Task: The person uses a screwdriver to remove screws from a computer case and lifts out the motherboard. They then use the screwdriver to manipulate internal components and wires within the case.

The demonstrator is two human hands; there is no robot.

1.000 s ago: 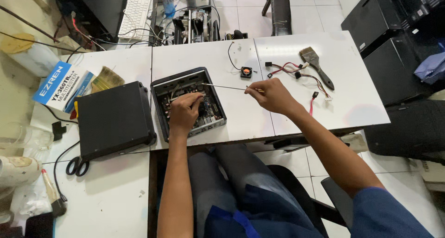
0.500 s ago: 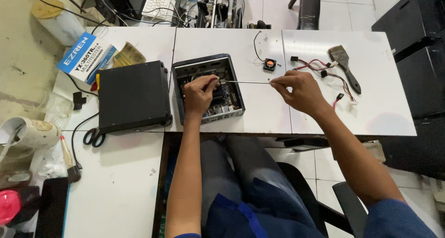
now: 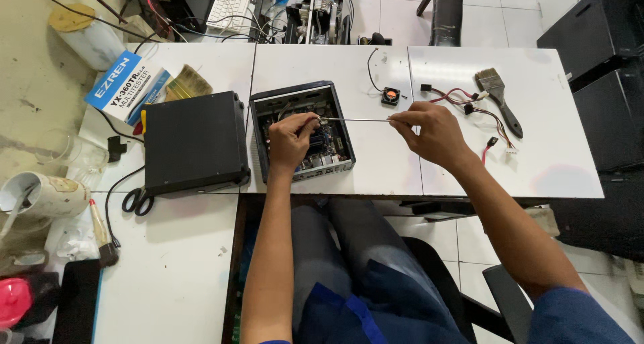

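A small open computer case (image 3: pixel 268 106) with its circuit board exposed sits on the white table (image 3: pixel 322 69) in front of me. My left hand (image 3: pixel 290 140) rests over the board and pinches one end of a thin pale cable (image 3: pixel 354 120). That cable runs taut and level to my right hand (image 3: pixel 429 132), which pinches its other end just right of the case. Both hands hover close above the table.
A closed black box (image 3: pixel 194 141) lies left of the case, scissors (image 3: pixel 137 200) at its corner. A small fan (image 3: pixel 391 96), coloured wires (image 3: pixel 469 102) and a paintbrush (image 3: pixel 498 96) lie right. A blue carton (image 3: pixel 125 84), a cup (image 3: pixel 40 195) and a keyboard (image 3: pixel 231 2) stand around.
My view has shifted, so the table sits lower and more to the right in frame. Both hands keep the cable stretched between them, now slightly farther apart.
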